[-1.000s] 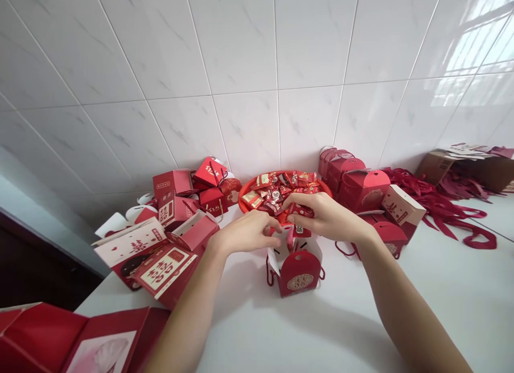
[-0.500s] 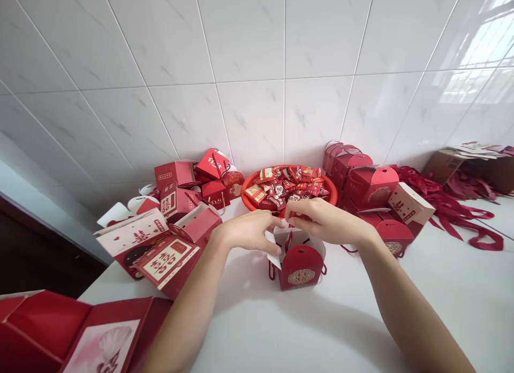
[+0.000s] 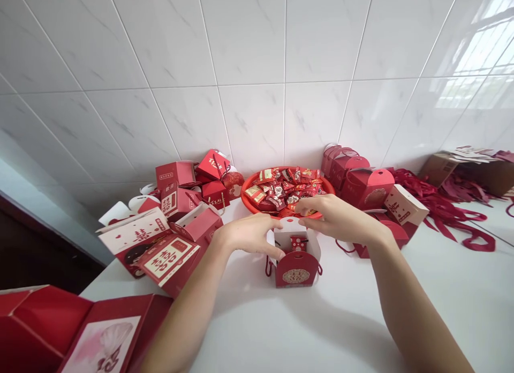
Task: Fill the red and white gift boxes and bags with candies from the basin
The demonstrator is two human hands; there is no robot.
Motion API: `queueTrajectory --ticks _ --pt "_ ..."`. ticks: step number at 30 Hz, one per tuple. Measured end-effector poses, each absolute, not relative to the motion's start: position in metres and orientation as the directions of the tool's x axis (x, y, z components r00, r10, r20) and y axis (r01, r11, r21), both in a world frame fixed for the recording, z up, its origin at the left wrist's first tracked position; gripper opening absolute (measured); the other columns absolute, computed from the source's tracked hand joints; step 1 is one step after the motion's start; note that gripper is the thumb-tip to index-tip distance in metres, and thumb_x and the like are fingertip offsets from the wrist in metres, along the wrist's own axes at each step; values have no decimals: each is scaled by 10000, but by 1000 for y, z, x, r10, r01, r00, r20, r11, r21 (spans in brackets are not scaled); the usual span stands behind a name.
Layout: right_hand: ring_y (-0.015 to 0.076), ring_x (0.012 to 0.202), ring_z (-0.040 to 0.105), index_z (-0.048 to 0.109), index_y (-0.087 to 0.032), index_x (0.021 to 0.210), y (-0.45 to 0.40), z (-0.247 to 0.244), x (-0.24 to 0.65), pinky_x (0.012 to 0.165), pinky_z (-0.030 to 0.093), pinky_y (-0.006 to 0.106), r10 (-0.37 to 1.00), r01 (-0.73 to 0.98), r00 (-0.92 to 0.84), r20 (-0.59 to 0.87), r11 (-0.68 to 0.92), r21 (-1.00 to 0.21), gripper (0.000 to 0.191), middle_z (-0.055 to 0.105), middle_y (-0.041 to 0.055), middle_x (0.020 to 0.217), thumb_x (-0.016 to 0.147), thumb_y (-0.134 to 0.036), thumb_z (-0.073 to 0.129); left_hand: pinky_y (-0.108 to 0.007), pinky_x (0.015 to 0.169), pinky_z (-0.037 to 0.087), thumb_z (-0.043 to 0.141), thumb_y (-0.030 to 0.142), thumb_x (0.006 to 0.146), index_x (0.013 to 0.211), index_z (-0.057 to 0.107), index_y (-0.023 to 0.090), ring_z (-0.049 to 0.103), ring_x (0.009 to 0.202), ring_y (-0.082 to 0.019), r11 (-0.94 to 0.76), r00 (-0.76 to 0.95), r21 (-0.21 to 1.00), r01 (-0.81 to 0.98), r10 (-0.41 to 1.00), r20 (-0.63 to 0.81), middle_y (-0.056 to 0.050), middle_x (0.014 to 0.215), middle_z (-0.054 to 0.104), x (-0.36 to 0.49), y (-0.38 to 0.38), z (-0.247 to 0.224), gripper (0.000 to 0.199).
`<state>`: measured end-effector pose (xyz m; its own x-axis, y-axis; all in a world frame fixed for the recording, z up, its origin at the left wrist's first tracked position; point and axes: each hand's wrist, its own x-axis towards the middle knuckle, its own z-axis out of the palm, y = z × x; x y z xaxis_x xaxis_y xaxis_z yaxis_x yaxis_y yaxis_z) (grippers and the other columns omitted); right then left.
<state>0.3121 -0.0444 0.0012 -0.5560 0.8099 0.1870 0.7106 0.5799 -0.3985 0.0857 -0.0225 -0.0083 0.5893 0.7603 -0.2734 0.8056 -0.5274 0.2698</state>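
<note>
A small red gift box [image 3: 296, 276] with a gold medallion stands upright on the white table, its top open. In its white interior a red wrapped candy [image 3: 299, 243] shows. My left hand [image 3: 252, 234] grips the box's left side, the thumb at the near rim and the fingers at the far rim. Over the far right edge of the box hovers my right hand [image 3: 333, 218], its thumb and fingers apart with nothing visible between them. Just behind the box, an orange-red basin [image 3: 248, 203] holds many wrapped candies, partly covered by my right hand.
Piled gift boxes [image 3: 168, 259] occupy the left of the table [image 3: 257, 330]. More red boxes [image 3: 367, 188] stand at the right, beside red ribbons [image 3: 477, 239] and a cardboard box [image 3: 436, 169]. A large red box [image 3: 44, 319] is at the near left. A tiled wall [image 3: 257, 52] rises behind.
A red candy now lies in the gift box, where my right hand was reaching. That hand has risen slightly and moved right; my left hand stays at the box.
</note>
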Motion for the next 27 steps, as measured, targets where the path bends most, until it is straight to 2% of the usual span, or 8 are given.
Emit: queueTrajectory --ticks 3,7,10,14,16,20,25,27 --pt "221 773 625 604 -216 855 -49 3 318 607 382 289 891 843 -448 69 447 -300 65 684 58 846 881 -272 583 -296 826 467 676 597 731 1383 567 236 582 1168 -310 -496 569 284 820 757 -321 -89 1345 619 89 -25 -7 753" --pt "215 713 595 538 -224 750 -53 4 314 549 332 286 919 904 -388 -69 364 -225 150 637 50 786 828 -286 651 -303 794 469 703 609 710 1418 523 239 580 1128 -315 -477 548 279 833 779 -305 -113 1279 586 94 -33 -7 819" --pt "188 685 585 518 -220 740 -54 5 305 537 325 281 869 858 -478 -128 431 -280 181 647 31 795 822 -293 663 -293 718 466 735 626 681 1409 505 283 595 1039 -292 -478 561 314 820 778 -282 -88 1214 542 98 -40 -6 837" --pt "177 762 610 574 -208 805 -51 4 302 569 368 266 753 740 -636 -165 536 -407 78 690 21 880 829 -245 638 -294 658 468 777 534 671 1262 572 254 614 945 -249 -524 631 382 761 733 -253 -75 1270 486 103 -44 -6 685" --pt "173 767 614 612 -206 864 -48 2 304 572 378 260 740 729 -651 -171 547 -412 28 696 24 895 838 -210 603 -301 691 489 770 466 694 1269 560 245 623 979 -246 -545 667 423 724 710 -228 -88 1408 416 104 -43 -7 650" --pt "171 733 599 667 -199 889 -44 -2 307 543 378 252 720 734 -660 -214 556 -390 88 691 32 871 815 -196 618 -323 868 503 739 389 742 1452 431 272 581 1177 -287 -575 728 494 652 656 -198 -96 1575 302 104 -38 -9 782" --pt "180 749 614 708 -194 965 -43 -4 308 529 380 245 709 741 -658 -254 549 -388 178 700 41 897 796 -230 664 -356 1034 429 706 581 771 1556 308 251 395 1412 -342 -565 724 498 658 656 -213 -116 1649 228 98 -33 -11 941" --pt "187 785 631 710 -196 980 -43 -4 310 561 404 247 700 723 -674 -237 561 -403 188 717 46 949 802 -228 658 -364 1050 411 708 662 735 1564 294 262 375 1427 -349 -558 716 497 665 665 -212 -115 1632 287 95 -31 -11 1009"
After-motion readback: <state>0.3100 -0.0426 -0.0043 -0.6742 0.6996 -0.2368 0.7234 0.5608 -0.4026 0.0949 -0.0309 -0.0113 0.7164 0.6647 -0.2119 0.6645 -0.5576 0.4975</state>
